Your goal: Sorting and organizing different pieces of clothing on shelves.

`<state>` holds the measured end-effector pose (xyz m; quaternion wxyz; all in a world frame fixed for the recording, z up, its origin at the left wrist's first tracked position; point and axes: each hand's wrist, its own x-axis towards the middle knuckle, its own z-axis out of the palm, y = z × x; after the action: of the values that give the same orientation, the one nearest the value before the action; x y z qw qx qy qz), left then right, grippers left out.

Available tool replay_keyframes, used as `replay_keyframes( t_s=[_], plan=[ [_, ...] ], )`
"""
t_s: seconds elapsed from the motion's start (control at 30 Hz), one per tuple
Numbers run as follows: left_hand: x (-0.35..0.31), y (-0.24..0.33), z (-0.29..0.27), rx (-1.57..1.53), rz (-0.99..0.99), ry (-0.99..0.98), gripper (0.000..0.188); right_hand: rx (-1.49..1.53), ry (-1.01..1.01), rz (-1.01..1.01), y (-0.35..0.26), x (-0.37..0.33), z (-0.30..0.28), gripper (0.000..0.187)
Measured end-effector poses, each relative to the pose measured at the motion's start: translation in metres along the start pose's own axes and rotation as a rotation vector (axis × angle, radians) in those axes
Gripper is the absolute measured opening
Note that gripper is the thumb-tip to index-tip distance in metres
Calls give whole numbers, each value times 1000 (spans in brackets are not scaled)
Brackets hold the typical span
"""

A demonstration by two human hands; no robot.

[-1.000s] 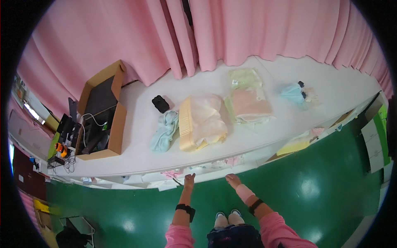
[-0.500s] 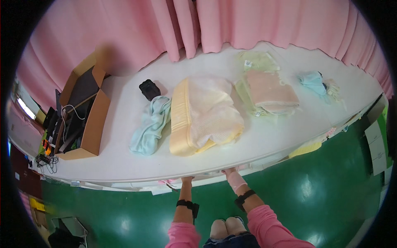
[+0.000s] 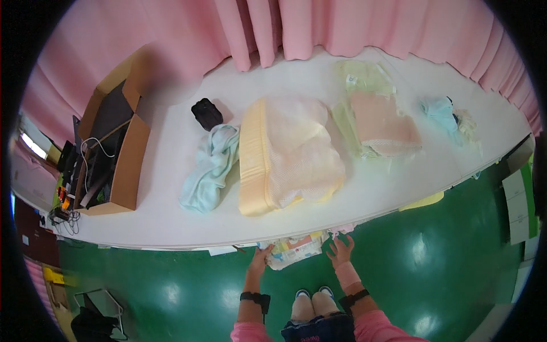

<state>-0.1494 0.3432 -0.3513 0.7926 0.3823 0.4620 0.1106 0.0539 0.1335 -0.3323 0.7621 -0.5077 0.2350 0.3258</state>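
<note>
Below the table's near edge, a white bundle with a colourful print (image 3: 296, 252), maybe folded cloth, sticks out. My left hand (image 3: 259, 259) grips its left end. To the right of it, my right hand (image 3: 342, 252) is open with fingers spread, just under a bit of pink cloth (image 3: 343, 229). On the tabletop lies a puffy cream blanket with a yellow satin border (image 3: 293, 154). Beside its left edge is a crumpled light-blue cloth (image 3: 209, 171). Whatever holds the printed bundle's far side is hidden under the tabletop.
The white table (image 3: 162, 225) carries an open cardboard box (image 3: 130, 165) of dark items and cables, a black pouch (image 3: 207, 114), a folded beige cloth (image 3: 384, 122) on green fabric (image 3: 364, 74), and a small blue cloth (image 3: 439, 114). Pink curtains (image 3: 330, 25) hang behind.
Both hands have come back from under the table edge toward me. The printed bundle now shows, held by my left hand, and my right hand's fingers have spread apart.
</note>
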Motion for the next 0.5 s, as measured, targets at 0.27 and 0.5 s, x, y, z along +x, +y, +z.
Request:
replay_keyframes(
  t_s=[0.27,0.5],
  plan=[
    [20,19,31,131,23,338,45,-23,-221,294,36,58,26,34],
    [1,-11,-2,20,19,275,43,-234,-364,493,60,51,-32,42]
  ],
)
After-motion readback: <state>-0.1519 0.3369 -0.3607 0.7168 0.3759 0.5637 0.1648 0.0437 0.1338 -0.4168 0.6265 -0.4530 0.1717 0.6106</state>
